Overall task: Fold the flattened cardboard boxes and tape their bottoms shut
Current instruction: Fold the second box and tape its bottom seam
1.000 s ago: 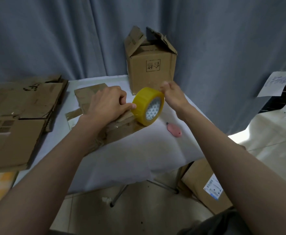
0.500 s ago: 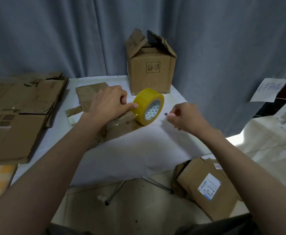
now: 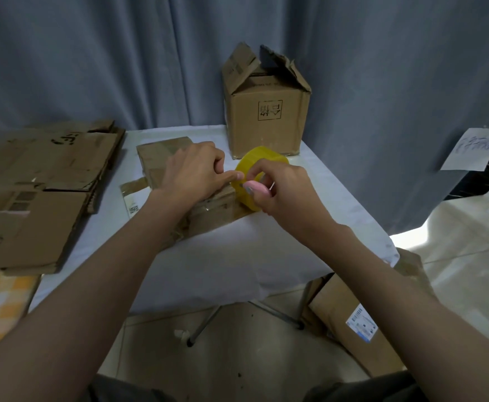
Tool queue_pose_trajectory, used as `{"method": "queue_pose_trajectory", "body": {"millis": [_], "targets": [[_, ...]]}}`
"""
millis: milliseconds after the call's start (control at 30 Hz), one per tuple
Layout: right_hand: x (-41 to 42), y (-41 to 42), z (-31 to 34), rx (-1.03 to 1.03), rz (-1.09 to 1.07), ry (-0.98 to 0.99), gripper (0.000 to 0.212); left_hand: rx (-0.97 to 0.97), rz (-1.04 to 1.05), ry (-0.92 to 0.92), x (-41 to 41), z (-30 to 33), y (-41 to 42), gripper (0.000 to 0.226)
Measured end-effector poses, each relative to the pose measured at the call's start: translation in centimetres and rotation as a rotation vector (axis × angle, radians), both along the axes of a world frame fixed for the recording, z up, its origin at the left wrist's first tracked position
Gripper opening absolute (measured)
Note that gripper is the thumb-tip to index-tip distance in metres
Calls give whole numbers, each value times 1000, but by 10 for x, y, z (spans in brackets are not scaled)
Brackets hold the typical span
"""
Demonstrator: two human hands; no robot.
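A small cardboard box lies on the white table with clear tape along its top. My left hand presses down on it, thumb against the yellow tape roll standing at the box's right end. My right hand holds a small pink cutter against the front of the roll, at the tape. The cutter's blade is hidden by my fingers.
A folded box with raised top flaps stands at the table's back. A pile of flattened boxes lies on the left. Another carton leans on the floor at the right, beside the table legs. A grey curtain hangs behind.
My right hand went from the roll down to the table, picked up the pink cutter and brought it to the tape roll. My left hand stayed on the box.
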State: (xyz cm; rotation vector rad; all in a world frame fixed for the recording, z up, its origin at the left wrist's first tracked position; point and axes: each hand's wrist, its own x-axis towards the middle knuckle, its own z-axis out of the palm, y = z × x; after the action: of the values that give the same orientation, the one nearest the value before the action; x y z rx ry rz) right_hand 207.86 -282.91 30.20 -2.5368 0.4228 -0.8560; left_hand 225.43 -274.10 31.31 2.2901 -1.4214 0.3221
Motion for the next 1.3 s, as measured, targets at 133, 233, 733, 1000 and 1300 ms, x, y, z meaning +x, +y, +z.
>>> {"method": "queue_pose_trajectory", "body": {"millis": [133,233,733,1000,1300], "targets": [[3,-1,-1,-24,-16,45,8,6,7,-17,-1,0,0,46],[4,-1,-2,-50,-29,62,6,5,19,-32,-3,1,1,46],[-9,-16,4,118,-118,508,9,32,59,-30,-7,3,1,49],[-16,-51,-2,93,-279,593,12,21,70,-34,-10,4,2,50],[53,-42,42,-42,-83,200,16,-1,69,-26,-15,3,9,45]]}}
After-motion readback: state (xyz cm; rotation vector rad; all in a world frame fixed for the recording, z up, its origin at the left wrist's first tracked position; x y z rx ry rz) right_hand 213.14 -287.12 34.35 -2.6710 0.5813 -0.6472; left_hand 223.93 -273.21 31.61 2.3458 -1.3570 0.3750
